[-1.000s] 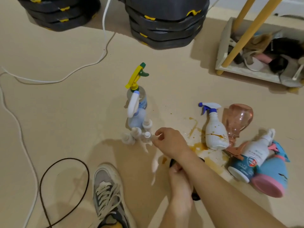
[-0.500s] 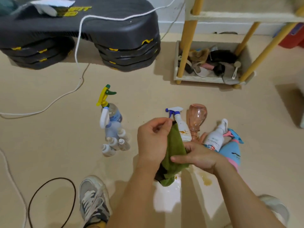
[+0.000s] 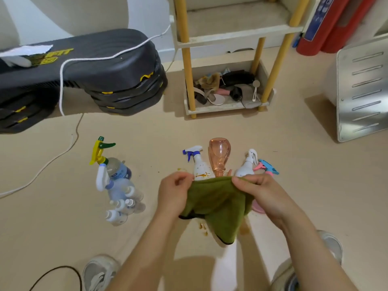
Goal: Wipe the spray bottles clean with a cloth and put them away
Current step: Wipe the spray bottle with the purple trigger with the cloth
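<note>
A green cloth [image 3: 216, 200] hangs spread between my hands above the floor. My left hand [image 3: 174, 192] pinches its left top corner and my right hand [image 3: 258, 192] pinches its right top corner. Just beyond the cloth lie a white spray bottle with a blue trigger [image 3: 198, 164] streaked with brown liquid, a clear pink bottle [image 3: 219, 156], a white bottle [image 3: 247, 164] and a blue and pink bottle [image 3: 266, 166], partly hidden by the cloth. To the left stands a cluster of clear bottles [image 3: 119, 185], one with a yellow and green trigger [image 3: 99, 150].
Brown spill marks [image 3: 203, 227] stain the floor under the cloth. A yellow-legged shelf [image 3: 226, 36] stands beyond, with a bottom tray of odds and ends [image 3: 226, 91]. Black stacked step platforms [image 3: 94, 74] sit at the left, a white cord [image 3: 63, 91] trails over them. My shoes [image 3: 98, 271] are below.
My hands have lifted the green cloth and pulled it open, spreading it wide between them. The camera view has tilted up, showing more of the shelf.
</note>
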Demonstrator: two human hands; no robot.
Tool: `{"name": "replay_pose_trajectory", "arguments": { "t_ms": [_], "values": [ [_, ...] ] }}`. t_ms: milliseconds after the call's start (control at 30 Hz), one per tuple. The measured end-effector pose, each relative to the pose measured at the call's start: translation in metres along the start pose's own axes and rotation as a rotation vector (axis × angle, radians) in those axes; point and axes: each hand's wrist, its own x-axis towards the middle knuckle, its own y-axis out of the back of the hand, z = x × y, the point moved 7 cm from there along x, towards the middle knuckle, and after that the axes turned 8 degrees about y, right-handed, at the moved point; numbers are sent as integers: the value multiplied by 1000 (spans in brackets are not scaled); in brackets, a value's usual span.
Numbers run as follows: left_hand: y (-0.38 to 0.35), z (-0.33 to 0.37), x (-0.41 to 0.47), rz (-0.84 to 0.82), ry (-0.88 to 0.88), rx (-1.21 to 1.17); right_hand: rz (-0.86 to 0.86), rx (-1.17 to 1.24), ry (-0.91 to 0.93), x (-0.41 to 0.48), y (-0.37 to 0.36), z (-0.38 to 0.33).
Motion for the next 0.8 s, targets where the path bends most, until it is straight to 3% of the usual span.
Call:
{"name": "replay_pose_trajectory", "arguments": {
  "t_ms": [200,333,400,500,800],
  "values": [
    [-56,-72,30,-39,389,-33,331,527,-175,5,-2,54],
    [-89,-92,60,-111,526,30,401,751,-189,19,4,72],
    [-103,-100,77,-121,599,2,343,813,-185,28,4,75],
    [-122,-110,95,-120,677,-117,221,740,-156,43,4,75],
    [-111,-101,93,-123,761,-344,227,400,-109,63,3,67]
  ]
}}
